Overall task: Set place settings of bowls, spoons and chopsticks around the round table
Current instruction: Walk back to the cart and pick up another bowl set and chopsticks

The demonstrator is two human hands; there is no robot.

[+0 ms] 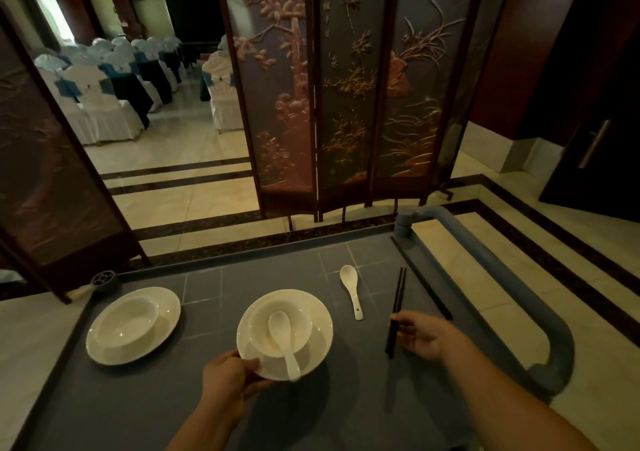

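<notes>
On the grey cart top [242, 416], my left hand [228, 379] grips the near-left rim of a white plate [317, 350]. That plate carries a white bowl [258, 326] with a white spoon [282, 336] lying in it. My right hand [424, 336] pinches a pair of black chopsticks [398, 298] near their lower end. A second white spoon [351, 287] lies loose between the plate and the chopsticks. To the left sits another plate [169, 312] with a bowl [126, 322] on it.
A single black chopstick [420, 277] lies along the cart's right edge, beside the grey tubular handle [540, 308]. A carved folding screen [349, 86] stands just beyond the cart. Covered banquet chairs [104, 104] fill the room at far left.
</notes>
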